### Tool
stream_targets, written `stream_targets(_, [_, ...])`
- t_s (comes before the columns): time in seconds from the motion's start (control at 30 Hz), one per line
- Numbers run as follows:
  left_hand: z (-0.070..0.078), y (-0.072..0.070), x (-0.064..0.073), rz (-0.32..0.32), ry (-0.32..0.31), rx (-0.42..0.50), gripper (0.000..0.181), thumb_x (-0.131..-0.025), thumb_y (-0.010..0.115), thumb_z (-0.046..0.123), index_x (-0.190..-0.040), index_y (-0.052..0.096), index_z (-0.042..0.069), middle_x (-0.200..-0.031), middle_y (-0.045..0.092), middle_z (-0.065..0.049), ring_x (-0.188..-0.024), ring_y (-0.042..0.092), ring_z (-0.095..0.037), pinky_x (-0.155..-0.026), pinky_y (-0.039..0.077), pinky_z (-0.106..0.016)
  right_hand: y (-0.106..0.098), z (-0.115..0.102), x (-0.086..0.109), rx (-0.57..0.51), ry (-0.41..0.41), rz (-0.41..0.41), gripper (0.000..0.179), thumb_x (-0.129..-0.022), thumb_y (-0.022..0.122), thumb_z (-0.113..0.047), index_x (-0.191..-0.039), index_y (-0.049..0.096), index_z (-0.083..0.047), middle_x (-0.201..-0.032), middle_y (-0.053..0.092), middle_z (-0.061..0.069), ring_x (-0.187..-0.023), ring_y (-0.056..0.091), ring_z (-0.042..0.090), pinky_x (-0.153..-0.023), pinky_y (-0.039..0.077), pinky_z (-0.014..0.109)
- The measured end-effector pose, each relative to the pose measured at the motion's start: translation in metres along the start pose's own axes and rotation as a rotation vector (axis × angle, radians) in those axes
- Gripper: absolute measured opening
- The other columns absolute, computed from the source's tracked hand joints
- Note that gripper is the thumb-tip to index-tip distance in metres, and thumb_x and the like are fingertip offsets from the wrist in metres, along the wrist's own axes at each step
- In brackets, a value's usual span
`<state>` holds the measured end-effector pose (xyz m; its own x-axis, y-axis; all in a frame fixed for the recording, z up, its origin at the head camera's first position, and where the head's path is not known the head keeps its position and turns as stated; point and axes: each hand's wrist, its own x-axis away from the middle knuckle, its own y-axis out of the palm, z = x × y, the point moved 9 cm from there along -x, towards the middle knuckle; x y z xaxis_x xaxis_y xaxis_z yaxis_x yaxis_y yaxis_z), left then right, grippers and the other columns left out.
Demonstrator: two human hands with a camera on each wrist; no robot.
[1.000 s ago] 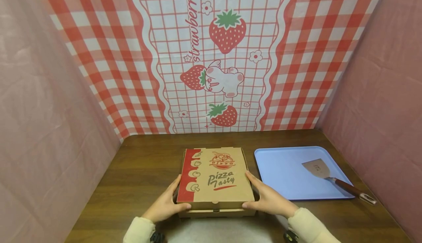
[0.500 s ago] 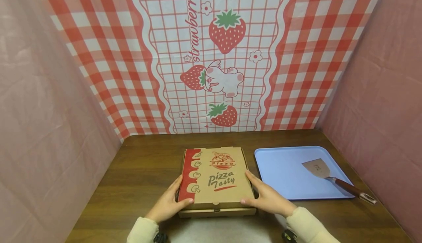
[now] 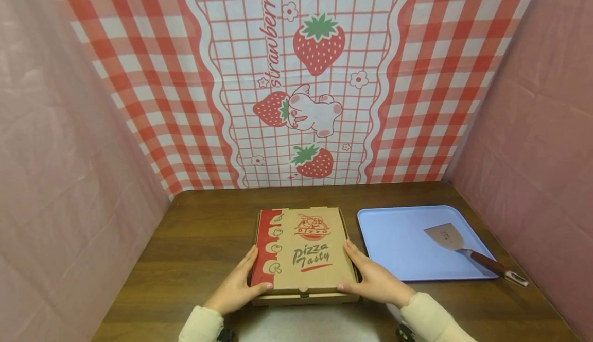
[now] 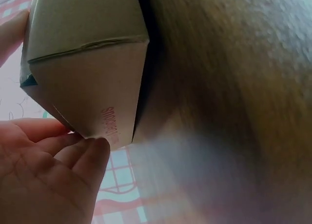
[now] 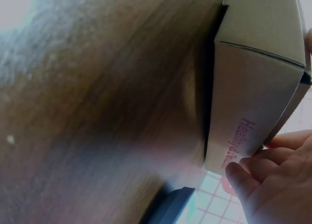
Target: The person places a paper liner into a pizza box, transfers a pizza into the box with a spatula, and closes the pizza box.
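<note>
A cardboard pizza box [image 3: 319,262] with a red band on its left sits on the wooden table, its lid down over the base and a thin gap along the front. On its left side, my left hand [image 3: 235,285] holds the lid, thumb on the front edge of the top and fingers along the side. My right hand [image 3: 377,279] holds the opposite side the same way. Both wrist views show fingertips against the printed side walls of the box, seen as the left wall [image 4: 92,94] and the right wall [image 5: 253,97].
To the right lies a blue tray [image 3: 394,249]. A metal spatula [image 3: 447,236] with a brown handle rests across it, the handle reaching past the tray's front right corner. Pink cloth hangs at both sides, and a checked strawberry cloth [image 3: 319,95] stands behind the table.
The front edge of the lid has come down slightly over the base. Both thumbs have shifted a little inward along the front edge. Tray and spatula have stayed put.
</note>
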<state>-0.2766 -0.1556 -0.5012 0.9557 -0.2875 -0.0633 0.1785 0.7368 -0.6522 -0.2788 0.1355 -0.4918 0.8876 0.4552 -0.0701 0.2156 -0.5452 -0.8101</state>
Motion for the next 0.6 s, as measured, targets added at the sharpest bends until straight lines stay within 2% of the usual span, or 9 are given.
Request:
stream_targets(0.23, [-0.0025,0.0015,0.0004,-0.005,0.001,-0.050,0.102,-0.078,0.078,0.046,-0.153,0.027,-0.002,-0.162,0.020,-0.019,-0.144,0.029,-0.043,-0.111,0.031,-0.061,0.0020,-0.0053,0.0005,0.083,-0.022,0.016,0.099,-0.085,0.065,-0.059,-0.150,0.028,0.007,-0.159,0.020,0.026,-0.143,0.031,0.043,-0.111,0.034,0.056])
stream_targets(0.47, [-0.0043,0.0031,0.0008,-0.011,-0.001,-0.059,0.103,-0.078,0.078,0.046,-0.153,0.026,-0.001,-0.162,0.020,-0.020,-0.144,0.028,-0.045,-0.110,0.031,-0.063,0.0043,-0.0054,0.0007,0.099,-0.011,0.009,0.098,-0.086,0.063,-0.060,-0.150,0.029,0.006,-0.160,0.019,0.024,-0.144,0.029,0.042,-0.112,0.033,0.055])
stream_targets(0.53, [-0.0047,0.0027,0.0005,-0.009,-0.006,-0.050,0.101,-0.079,0.078,0.046,-0.153,0.027,0.000,-0.162,0.020,-0.019,-0.144,0.029,-0.044,-0.111,0.031,-0.062,0.0031,-0.0045,0.0002,0.106,-0.005,0.028,0.096,-0.086,0.064,-0.059,-0.150,0.031,0.005,-0.159,0.022,0.024,-0.143,0.031,0.041,-0.111,0.034,0.055])
stream_targets(0.6, [-0.0051,0.0006,-0.0006,0.004,-0.012,-0.058,0.096,-0.082,0.075,0.047,-0.153,0.029,0.001,-0.162,0.022,-0.018,-0.144,0.030,-0.042,-0.111,0.032,-0.061,-0.0019,-0.0048,-0.0010,0.125,-0.007,0.083,0.090,-0.087,0.065,-0.056,-0.148,0.037,0.004,-0.157,0.030,0.022,-0.141,0.037,0.041,-0.109,0.037,0.055])
